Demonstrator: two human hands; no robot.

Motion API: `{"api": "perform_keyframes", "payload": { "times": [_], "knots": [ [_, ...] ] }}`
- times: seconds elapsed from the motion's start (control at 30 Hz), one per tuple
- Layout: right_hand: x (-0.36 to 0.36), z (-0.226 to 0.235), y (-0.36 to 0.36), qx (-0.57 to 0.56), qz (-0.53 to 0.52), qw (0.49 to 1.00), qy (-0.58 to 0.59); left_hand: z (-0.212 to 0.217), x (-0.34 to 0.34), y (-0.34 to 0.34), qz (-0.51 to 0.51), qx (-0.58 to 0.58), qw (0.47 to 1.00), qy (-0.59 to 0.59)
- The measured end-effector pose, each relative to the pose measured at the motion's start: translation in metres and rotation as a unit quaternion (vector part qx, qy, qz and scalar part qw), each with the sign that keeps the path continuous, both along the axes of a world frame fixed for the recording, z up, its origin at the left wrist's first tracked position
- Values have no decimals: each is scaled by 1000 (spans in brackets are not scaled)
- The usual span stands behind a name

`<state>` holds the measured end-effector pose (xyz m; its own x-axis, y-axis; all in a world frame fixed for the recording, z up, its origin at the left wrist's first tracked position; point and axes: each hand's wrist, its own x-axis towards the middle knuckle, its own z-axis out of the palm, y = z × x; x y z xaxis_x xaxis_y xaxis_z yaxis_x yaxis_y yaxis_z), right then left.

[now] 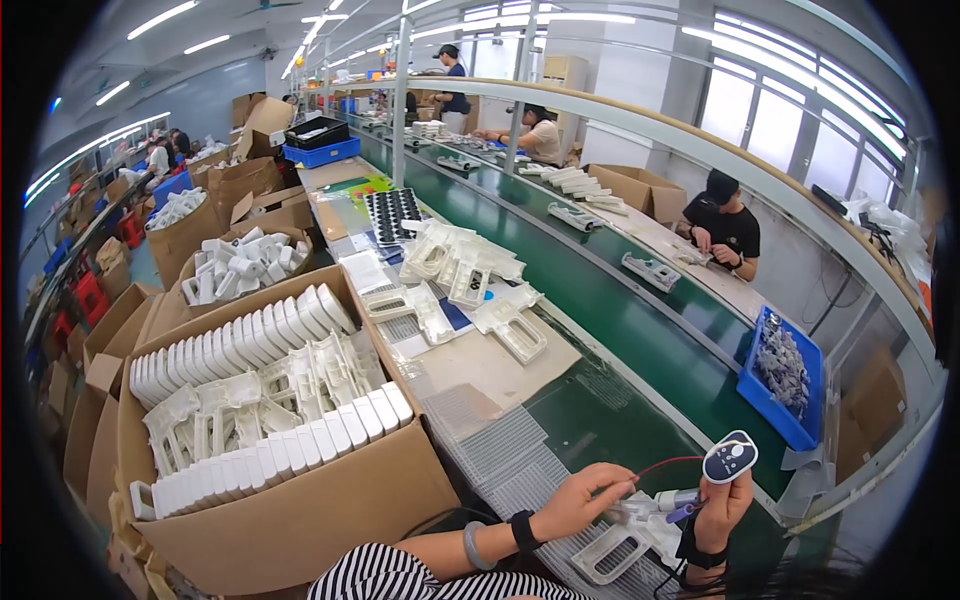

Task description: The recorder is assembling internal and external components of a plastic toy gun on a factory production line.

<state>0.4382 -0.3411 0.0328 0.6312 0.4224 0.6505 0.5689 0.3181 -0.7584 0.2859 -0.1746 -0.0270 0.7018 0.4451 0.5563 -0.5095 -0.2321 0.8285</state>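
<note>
My right hand (722, 512) holds up a small oval control panel (730, 457) with a dark face and white rim. A silvery cylinder (678, 499) and a purple piece (684, 513) show beside its fingers. A thin red wire (668, 462) runs from near the panel to my left hand (582, 503), whose thumb and forefinger pinch its end. Beneath both hands a white plastic housing half (612, 556) with a looped handle lies on the ribbed grey mat (510, 462); my hands partly cover it.
At left stands a large carton (300, 520) packed with white housings. More housings (465, 265) are piled ahead, beside a black tray (392, 214). A green conveyor (590, 290) carries several parts. A blue bin (745, 385) of small parts sits at right; a co-worker (725, 225) works across.
</note>
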Motion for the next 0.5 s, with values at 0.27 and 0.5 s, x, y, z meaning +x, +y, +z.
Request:
{"api": "perform_keyframes", "payload": {
  "times": [0.27,0.5],
  "knots": [
    [-7,18,42,55,-33,998,-6,51,-35,21,-71,-118,989,57],
    [-4,14,61,86,-26,995,50,40,-37,35,129,199,971,40]
  ]
}}
